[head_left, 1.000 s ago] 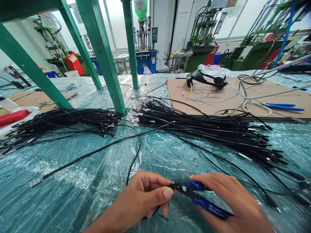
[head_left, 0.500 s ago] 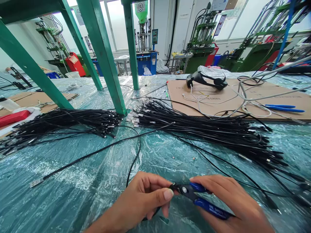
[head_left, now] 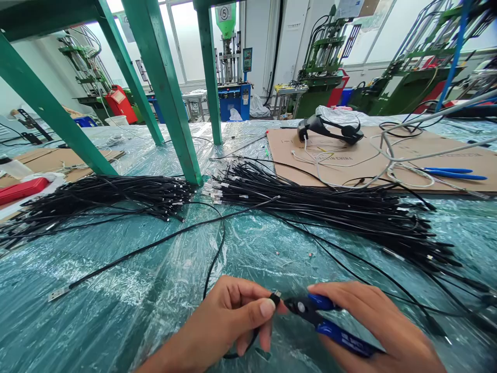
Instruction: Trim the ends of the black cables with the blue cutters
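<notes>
Between thumb and fingers, my left hand (head_left: 233,321) pinches the end of a black cable, where a small metal-tipped connector (head_left: 275,297) points up. My right hand (head_left: 376,321) holds blue-handled cutters (head_left: 344,336) whose dark jaws lie just right of the connector, close to my left fingertips. The handles are spread apart. Part of the held cable (head_left: 252,342) loops below my left hand. Beyond the hands, a single black cable (head_left: 155,244) with a flat metal plug (head_left: 59,293) crosses the plastic-covered table (head_left: 116,326).
Black cable bundles lie at left (head_left: 108,194) and right (head_left: 330,207). Green metal posts (head_left: 166,93) rise at the left. On the cardboard (head_left: 446,150) are a black headset (head_left: 330,127), pale cables and blue tweezers (head_left: 458,173). Machines stand behind.
The cutters have moved slightly right, away from the cable end, and the connector tip now shows. My left hand has barely moved.
</notes>
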Demonstrator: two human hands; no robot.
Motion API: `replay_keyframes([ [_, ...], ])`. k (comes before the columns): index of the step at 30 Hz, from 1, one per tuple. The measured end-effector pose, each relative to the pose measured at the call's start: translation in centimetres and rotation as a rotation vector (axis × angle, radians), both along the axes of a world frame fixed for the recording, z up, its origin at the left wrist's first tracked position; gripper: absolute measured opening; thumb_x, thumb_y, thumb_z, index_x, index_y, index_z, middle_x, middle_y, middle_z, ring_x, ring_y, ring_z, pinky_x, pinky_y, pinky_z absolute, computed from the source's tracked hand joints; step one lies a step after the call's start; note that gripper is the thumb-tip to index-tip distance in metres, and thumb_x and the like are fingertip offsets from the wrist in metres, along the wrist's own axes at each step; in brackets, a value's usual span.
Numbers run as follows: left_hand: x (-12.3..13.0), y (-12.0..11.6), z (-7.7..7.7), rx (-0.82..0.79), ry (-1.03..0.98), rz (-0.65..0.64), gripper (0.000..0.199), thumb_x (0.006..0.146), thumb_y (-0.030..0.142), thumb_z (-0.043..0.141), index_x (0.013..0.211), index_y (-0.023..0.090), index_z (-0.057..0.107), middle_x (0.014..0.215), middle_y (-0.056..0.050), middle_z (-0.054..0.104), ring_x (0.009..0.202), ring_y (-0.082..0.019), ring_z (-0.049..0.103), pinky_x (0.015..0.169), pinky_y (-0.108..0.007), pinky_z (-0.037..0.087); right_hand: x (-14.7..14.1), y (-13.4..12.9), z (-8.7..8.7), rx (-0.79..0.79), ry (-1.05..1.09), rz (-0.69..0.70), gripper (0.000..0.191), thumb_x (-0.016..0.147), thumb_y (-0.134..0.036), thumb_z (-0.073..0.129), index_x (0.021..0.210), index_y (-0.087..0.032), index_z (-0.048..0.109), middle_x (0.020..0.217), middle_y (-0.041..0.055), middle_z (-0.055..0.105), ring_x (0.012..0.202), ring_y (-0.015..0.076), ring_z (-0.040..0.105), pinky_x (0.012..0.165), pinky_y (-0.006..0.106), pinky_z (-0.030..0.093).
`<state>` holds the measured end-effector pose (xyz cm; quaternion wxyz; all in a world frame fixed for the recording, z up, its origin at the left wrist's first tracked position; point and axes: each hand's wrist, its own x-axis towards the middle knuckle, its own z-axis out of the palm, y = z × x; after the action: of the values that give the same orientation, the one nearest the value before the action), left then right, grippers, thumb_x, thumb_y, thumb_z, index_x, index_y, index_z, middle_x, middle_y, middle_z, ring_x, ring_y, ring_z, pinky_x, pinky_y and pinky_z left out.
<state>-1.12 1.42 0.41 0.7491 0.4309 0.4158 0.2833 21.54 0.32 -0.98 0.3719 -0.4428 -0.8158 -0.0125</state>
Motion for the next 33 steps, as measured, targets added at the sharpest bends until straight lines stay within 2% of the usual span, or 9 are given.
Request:
replay_keyframes([
  [5,-0.07,0.06,-0.07,-0.003,0.013,-0.005,0.046,0.079,0.056,0.069,0.09,0.012,0.076,0.053,0.002,0.057,0.037,-0.002,0.033,0.038,-0.017,0.021,0.04,0.26,-0.57,0.011,-0.064,-0.039,0.021,0.08,-0.024,0.06,0.101,-0.025,0.063,0.089,0.0007,0.073,0.079,0.0176,0.07,0.067,0.029,0.056],
  [15,0.05,-0.01,-0.07,-0.022,0.009,0.024,0.044,0.074,0.055,0.073,0.084,0.012,0.074,0.052,0.002,0.058,0.036,-0.002,0.034,0.037,-0.017,0.021,0.08,0.18,-0.8,0.004,-0.117,-0.01,0.024,0.082,-0.025,0.058,0.106,-0.026,0.057,0.091,-0.0008,0.071,0.081,0.0159,0.069,0.069,0.028,0.055],
  [22,0.21,0.0,-0.03,-0.038,0.01,0.041,0.048,0.069,0.057,0.076,0.084,0.011,0.072,0.051,0.002,0.059,0.034,-0.002,0.033,0.036,-0.018,0.019,-0.08,0.17,-0.6,0.007,-0.116,-0.001,0.022,0.084,-0.025,0.057,0.105,-0.026,0.056,0.089,-0.0012,0.071,0.078,0.0148,0.069,0.067,0.027,0.054],
  [33,0.14,-0.08,-0.21,-0.031,-0.009,0.046,0.046,0.069,0.055,0.077,0.084,0.011,0.072,0.053,0.001,0.061,0.035,-0.002,0.034,0.037,-0.018,0.02,-0.07,0.44,-0.66,0.009,-0.1,0.024,0.02,0.083,-0.025,0.059,0.104,-0.026,0.058,0.088,-0.0021,0.072,0.078,0.0122,0.069,0.067,0.022,0.056],
])
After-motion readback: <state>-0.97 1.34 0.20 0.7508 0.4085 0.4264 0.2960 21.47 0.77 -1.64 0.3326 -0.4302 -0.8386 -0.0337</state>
